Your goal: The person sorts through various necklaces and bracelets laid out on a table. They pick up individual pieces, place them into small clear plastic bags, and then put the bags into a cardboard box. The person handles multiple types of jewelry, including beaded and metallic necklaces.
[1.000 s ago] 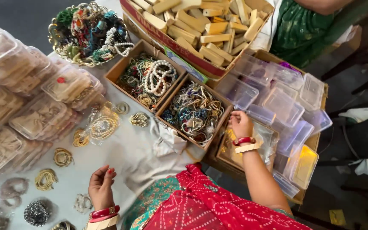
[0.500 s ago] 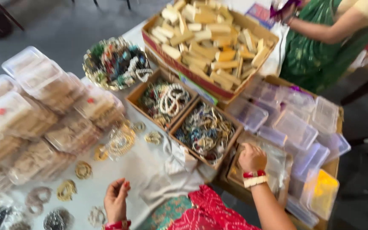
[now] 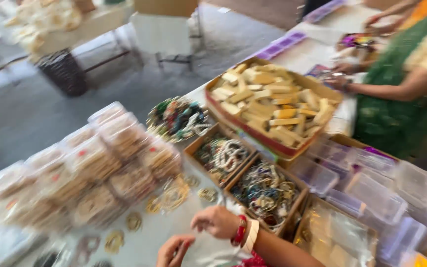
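Your left hand sat at the near edge of the bench, palm down, its grip loose with the fingers curled; the blur kept you from telling whether it held anything. Your right hand, just beyond it and banded at the wrist in red and white, had its fingers pinched narrow over a crumpled clear plastic bag lying between both hands; whether the grip had actually closed on the film could not be told. That bag lay at the near edge, roughly midway along it.

Open room was scarce. A small bare patch of white bench surface lay just left of your hands, ringed by loose gold bangles. Immediately right of your right hand stood a cardboard box of mixed bangles, its near corner close to your wrist. Beside that, toward the near right corner, a box of clear packets and stacked clear plastic tubs crowded the edge.

To the left, piled clear containers of bangles filled the bench out to its left edge. Farther on sat a second cardboard box of white bangles and a round basket of coloured bangles. Beyond them, a large tray of tan blocks covered the far part, where another person in green stood by the far right corner.
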